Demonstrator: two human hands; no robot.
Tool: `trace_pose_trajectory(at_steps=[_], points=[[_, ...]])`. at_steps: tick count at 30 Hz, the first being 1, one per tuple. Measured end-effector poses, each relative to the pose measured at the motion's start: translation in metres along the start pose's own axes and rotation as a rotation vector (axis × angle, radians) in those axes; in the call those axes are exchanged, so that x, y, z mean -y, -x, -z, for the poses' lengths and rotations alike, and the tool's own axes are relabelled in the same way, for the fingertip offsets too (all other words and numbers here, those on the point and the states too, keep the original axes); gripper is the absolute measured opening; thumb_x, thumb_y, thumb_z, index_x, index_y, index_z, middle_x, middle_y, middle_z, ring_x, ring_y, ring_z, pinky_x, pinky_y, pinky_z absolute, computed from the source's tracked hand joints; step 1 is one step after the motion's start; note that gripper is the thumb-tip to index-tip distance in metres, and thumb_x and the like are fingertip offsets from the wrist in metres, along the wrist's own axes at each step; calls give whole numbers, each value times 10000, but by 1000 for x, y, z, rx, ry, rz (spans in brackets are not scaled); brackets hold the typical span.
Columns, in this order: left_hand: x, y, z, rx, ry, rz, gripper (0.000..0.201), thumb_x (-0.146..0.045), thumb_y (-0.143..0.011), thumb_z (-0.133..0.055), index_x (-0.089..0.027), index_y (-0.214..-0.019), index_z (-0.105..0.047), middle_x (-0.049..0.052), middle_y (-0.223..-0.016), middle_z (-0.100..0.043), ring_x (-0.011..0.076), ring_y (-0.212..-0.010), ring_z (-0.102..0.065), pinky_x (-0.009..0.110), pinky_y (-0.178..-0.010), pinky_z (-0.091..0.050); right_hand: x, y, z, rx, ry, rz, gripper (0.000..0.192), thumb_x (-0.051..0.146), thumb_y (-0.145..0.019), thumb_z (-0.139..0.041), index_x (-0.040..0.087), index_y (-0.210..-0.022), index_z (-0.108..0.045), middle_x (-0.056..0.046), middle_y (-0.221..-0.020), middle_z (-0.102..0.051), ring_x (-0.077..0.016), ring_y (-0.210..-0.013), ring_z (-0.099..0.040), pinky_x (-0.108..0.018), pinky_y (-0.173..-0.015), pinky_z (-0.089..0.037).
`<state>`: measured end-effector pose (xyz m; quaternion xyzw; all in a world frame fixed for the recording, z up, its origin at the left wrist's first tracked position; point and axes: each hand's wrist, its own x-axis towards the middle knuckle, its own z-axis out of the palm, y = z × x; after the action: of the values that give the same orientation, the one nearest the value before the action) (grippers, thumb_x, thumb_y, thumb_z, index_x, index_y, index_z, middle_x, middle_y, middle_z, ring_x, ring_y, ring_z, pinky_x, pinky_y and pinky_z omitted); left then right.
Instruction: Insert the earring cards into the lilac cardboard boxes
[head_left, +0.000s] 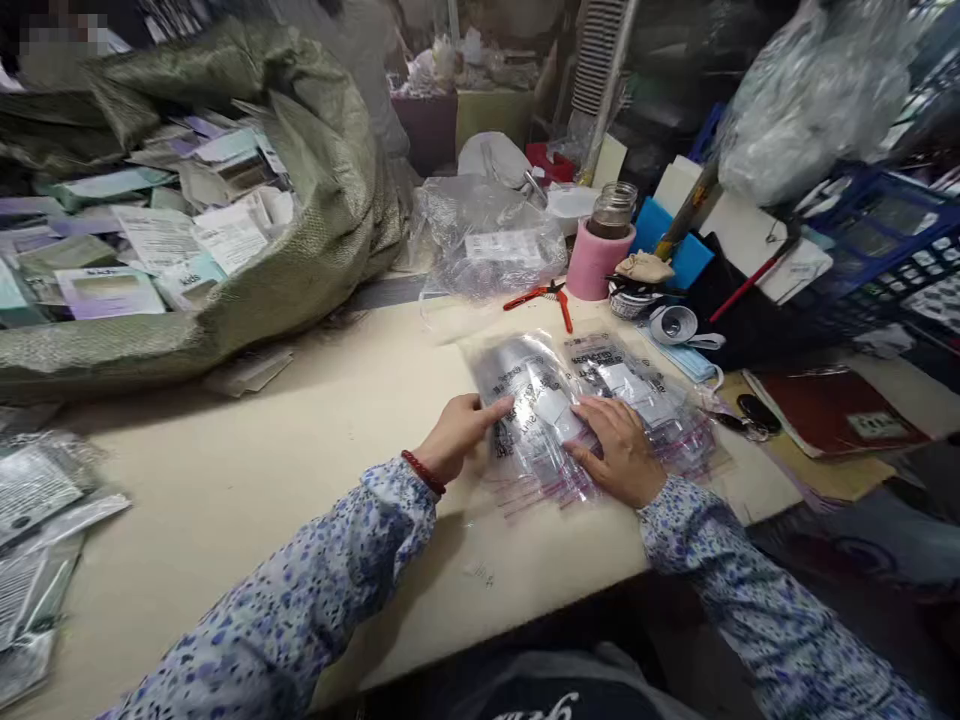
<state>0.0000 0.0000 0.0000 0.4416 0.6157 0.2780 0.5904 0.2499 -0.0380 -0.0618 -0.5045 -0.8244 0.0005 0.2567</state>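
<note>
On the table lie two overlapping stacks of clear zip bags with black print and pinkish seal strips: a left stack (517, 440) and a right stack (660, 400). White paper or card shows through the plastic. My left hand (461, 437) has its thumb over the left edge of the left stack, with its fingers mostly hidden beneath, closed on the bags. My right hand (619, 450) rests on the inner side of that stack, its fingers stretched out and the thumb apart. A red bead bracelet (424, 472) circles my left wrist.
A large woven sack (322, 180) full of printed packets stands at left. More bagged sheets (37, 510) lie at the left edge. Behind the stacks are red-handled pliers (541, 296), a pink roll (590, 262) holding a glass jar (613, 205), a tape measure (673, 325) and a red-brown notebook (836, 408).
</note>
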Motion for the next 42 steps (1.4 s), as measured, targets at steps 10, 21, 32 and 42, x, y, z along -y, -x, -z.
trace_pose_trajectory(at_steps=[10,21,32,42], points=[[-22,-19,-34,-38,268,102,310,-249,-705,-799,-78,-943,-699,104,-846,-742,170,-652,-646,295,-622,-523,-1,2,2,10,-82,-61,427,462,-968,-537,144,-1238,-626,-165,-1313,-653,-323,-1236,-572,-548,-1109,-393],[5,-22,-2,-130,-106,-121,248,-330,-632,-749,-120,-735,-667,28,-691,-671,156,-618,-573,264,-581,-440,-33,1,29,-266,-264,-393,354,420,-962,-544,162,-1193,-614,-150,-1190,-698,-267,-1103,-656,-434,-935,-548],[46,-5,54,20,-65,-299,583,-510,-786,-731,-120,-1213,-660,139,-1148,-731,293,-1011,-677,382,-852,-541,-98,-83,57,502,446,-776,933,816,-689,-645,50,-1220,-606,-280,-1221,-653,-446,-1188,-587,-596,-1024,-358],[57,-11,54,7,-94,-463,476,-476,-834,-619,-106,-1124,-688,118,-1157,-736,305,-1067,-677,404,-962,-530,-102,-64,48,461,140,-836,446,557,-715,-716,173,-942,-699,-149,-1002,-744,-349,-995,-692,-402,-831,-516]])
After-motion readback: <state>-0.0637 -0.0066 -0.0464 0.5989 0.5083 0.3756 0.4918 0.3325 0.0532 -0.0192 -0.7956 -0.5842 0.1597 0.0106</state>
